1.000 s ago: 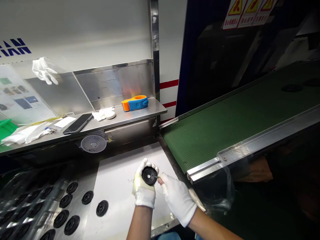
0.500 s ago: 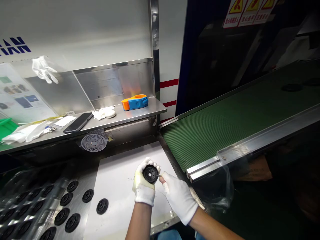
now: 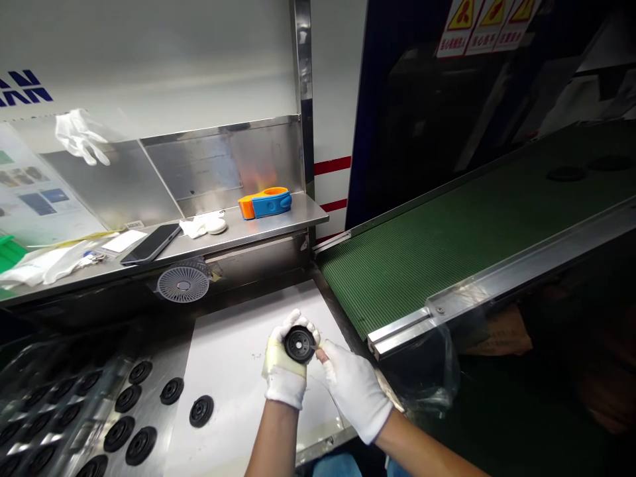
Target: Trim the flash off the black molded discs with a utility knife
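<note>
**Item:** black moulded disc (image 3: 299, 344), round, with a central hole and concentric rings; material not certain, rubber or plastic.
**Position:** upright on edge-facing view, face turned up toward the camera, held clear above a white work sheet (image 3: 233, 371).
**Left hand** (image 3: 284, 363): white cotton glove, yellowed across the palm side; fingers curled closed around the disc's rim, gripping it firmly.
**Right hand** (image 3: 354, 392): white cotton glove; thumb and forefinger drawn together at the disc's right edge, other fingers loosely curled. Whether the pinch holds anything thin cannot be told.
**Work in hand:** right fingertips working at the rim of the disc while the left hand steadies it.
**Nearby parts:** loose black discs (image 3: 171, 391) and (image 3: 201, 411) left of the hands; further matching discs (image 3: 140, 445) in rows on a stainless steel plate (image 3: 171, 344).
**Right of hands:** green ribbed conveyor belt (image 3: 422, 278) with a steel side rail (image 3: 497, 291); clear plastic bag (image 3: 432, 371) below the rail.
**Shelf:** stainless steel shelf (image 3: 298, 211) bearing a blue and orange tape dispenser (image 3: 265, 203), a smartphone (image 3: 150, 243) and white cloth (image 3: 199, 227).
**Below shelf:** small desk fan (image 3: 183, 283).
**Wall:** white glove (image 3: 79, 136) hanging against the panel; warning signs (image 3: 484, 26) above the belt.
</note>
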Action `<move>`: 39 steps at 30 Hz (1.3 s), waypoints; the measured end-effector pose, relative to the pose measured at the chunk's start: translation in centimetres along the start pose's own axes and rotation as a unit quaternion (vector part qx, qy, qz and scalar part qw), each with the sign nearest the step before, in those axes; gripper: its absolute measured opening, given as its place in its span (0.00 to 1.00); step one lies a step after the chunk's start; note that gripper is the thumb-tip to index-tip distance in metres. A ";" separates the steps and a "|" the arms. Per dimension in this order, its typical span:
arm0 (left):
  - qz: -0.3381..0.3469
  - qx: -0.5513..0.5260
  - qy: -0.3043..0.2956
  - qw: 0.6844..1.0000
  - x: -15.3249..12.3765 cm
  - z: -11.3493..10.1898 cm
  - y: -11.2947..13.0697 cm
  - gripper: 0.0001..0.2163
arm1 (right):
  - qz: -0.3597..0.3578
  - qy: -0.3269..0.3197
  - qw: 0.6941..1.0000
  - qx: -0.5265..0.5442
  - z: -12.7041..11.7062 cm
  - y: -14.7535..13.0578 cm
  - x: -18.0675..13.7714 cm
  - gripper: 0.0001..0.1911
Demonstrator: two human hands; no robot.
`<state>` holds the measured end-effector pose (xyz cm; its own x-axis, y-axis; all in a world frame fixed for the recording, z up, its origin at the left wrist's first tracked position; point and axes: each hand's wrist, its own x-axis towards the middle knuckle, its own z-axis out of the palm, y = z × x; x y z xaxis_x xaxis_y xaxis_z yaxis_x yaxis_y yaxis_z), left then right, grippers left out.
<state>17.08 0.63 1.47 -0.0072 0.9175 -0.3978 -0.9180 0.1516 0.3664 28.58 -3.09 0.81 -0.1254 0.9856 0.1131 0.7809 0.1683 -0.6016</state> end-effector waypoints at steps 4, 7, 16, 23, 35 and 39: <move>-0.001 -0.047 0.020 0.999 0.7 0.6 -0.2 0.05 | -0.007 -0.002 1.000 -0.017 0.7 -0.3 -0.2 0.15; 0.026 -0.056 0.018 0.998 1.0 0.4 -0.2 0.06 | -0.020 0.002 1.000 -0.015 1.0 -0.7 -0.2 0.13; 0.012 -0.016 -0.017 1.000 0.8 0.0 0.1 0.11 | -0.003 0.001 1.000 -0.020 0.2 -0.3 0.2 0.14; 0.024 -0.021 -0.007 0.999 1.2 0.1 -0.5 0.07 | -0.031 0.003 1.000 0.002 0.9 -0.4 -0.1 0.13; 0.001 -0.062 0.012 0.998 1.5 0.5 -1.1 0.10 | -0.014 0.004 1.000 -0.008 0.5 0.0 -0.5 0.13; 0.003 -0.012 -0.020 1.000 0.6 0.1 -1.0 0.12 | -0.028 -0.010 0.999 0.036 0.0 -0.3 -0.9 0.14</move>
<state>18.03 1.09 0.95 0.0021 0.9327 -0.3605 -0.9273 0.1368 0.3485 28.44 -3.98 0.87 -0.1806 0.9744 0.1339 0.7258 0.2239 -0.6505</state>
